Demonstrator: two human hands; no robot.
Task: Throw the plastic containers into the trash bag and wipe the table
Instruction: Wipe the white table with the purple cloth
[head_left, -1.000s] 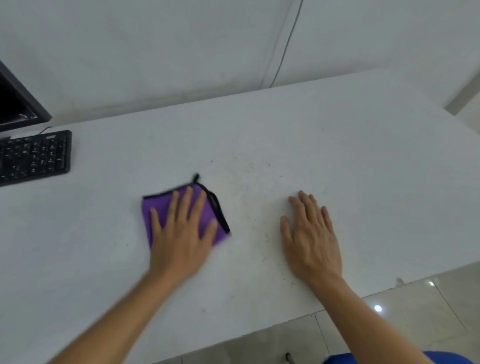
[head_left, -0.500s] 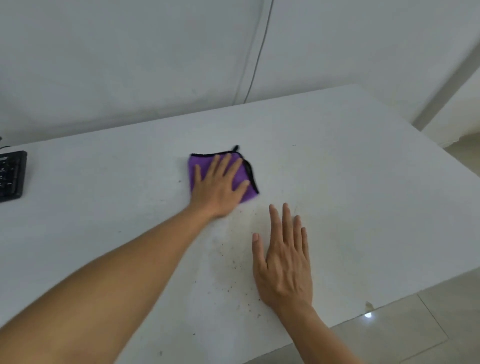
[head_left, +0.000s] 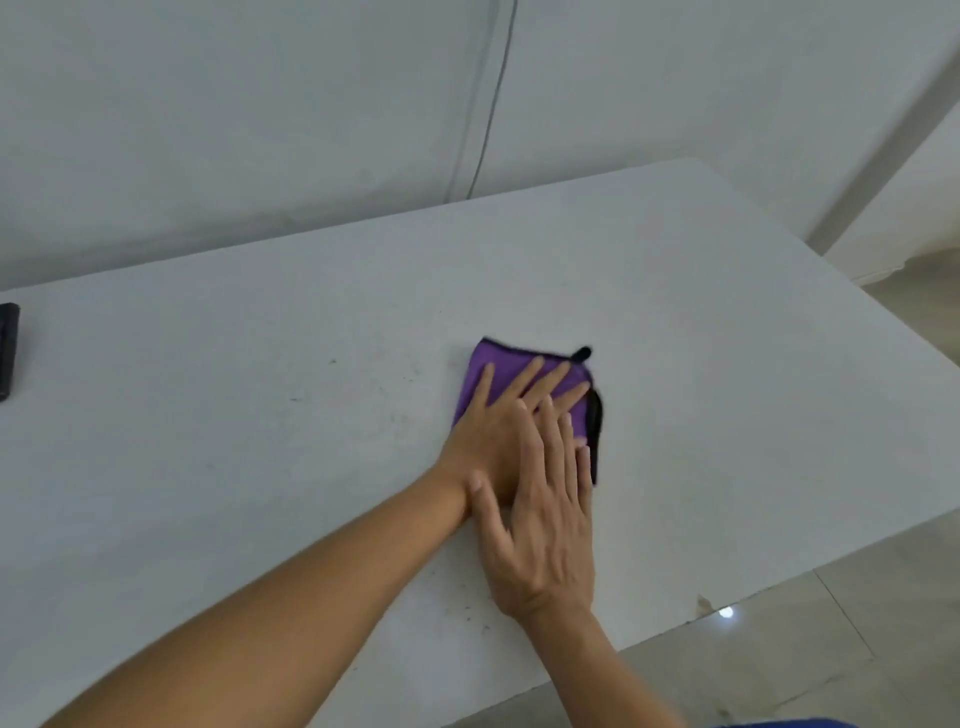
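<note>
Purple cloth (head_left: 485, 375) pinned flat to desk (head_left: 727, 364) under open left grip (head_left: 501, 426), open right grip (head_left: 545, 525) overlapping from nearer side, crumbs (head_left: 470, 613) nearer still.

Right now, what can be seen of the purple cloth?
The purple cloth looks like soft microfibre with black edging and a small black loop at its far right corner. It appears folded and lies flat on the white table, right of centre. The left hand presses on it, fingers spread; the right hand overlaps that hand and the cloth's near edge. Much of it is hidden.
</note>
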